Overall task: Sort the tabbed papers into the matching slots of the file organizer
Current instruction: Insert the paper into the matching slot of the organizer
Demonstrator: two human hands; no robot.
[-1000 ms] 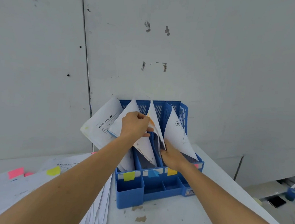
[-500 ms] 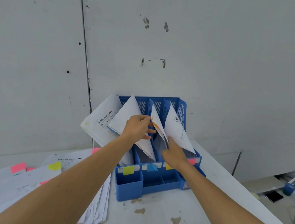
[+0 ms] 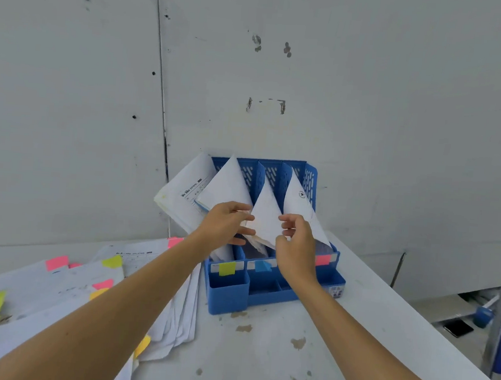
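Now a white paper sheet (image 3: 266, 218) stands tilted in the middle slot of the blue plastic file organizer (image 3: 265, 293). The left hand (image 3: 225, 222) pinches its left edge. The right hand (image 3: 297, 249) curls loosely at its right edge, but I cannot tell whether it grasps it.

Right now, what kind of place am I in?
Probably a bare workroom or office corner: a blue file organizer on a stained white table, tabbed papers piled beside it, and a scuffed wall.

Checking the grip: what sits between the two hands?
In the head view, a white sheet standing in the blue organizer lies between the left hand and the right hand.
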